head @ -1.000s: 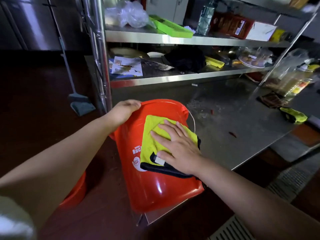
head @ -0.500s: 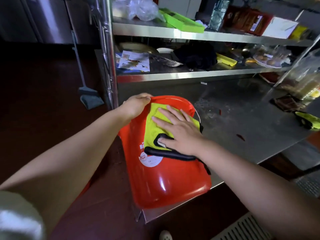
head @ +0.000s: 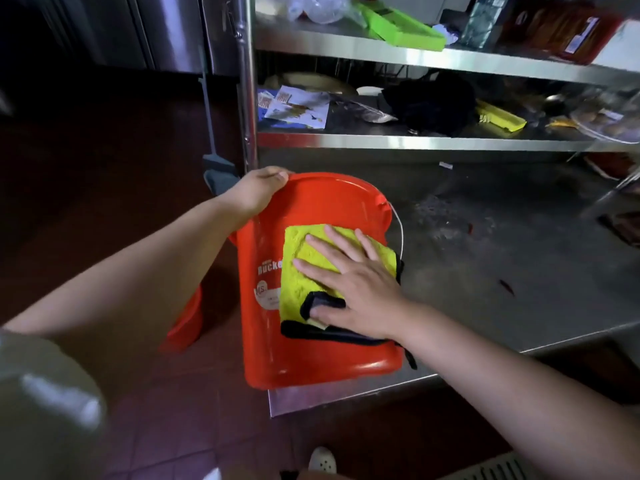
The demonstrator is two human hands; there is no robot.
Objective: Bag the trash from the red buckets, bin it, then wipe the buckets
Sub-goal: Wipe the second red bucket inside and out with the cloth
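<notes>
- A bucket [head: 311, 355] lies on its side at centre frame, on the near left corner of a steel table [head: 519, 271], its base toward the bottom of the frame.
- A cloth [head: 311, 258] lies on the bucket's upturned side, under the flat right hand [head: 356, 289], which enters from the lower right.
- The left hand [head: 256, 194], reaching in from the lower left, grips the bucket's rim at its upper left.
- A second bucket [head: 187, 320] sits on the floor left of the first, partly behind the left forearm.
- Behind the table, two shelves [head: 415, 142] cross the upper right, holding papers [head: 294, 107] and a tray [head: 405, 29].
- A broom [head: 216, 164] stands left of the shelf post.
</notes>
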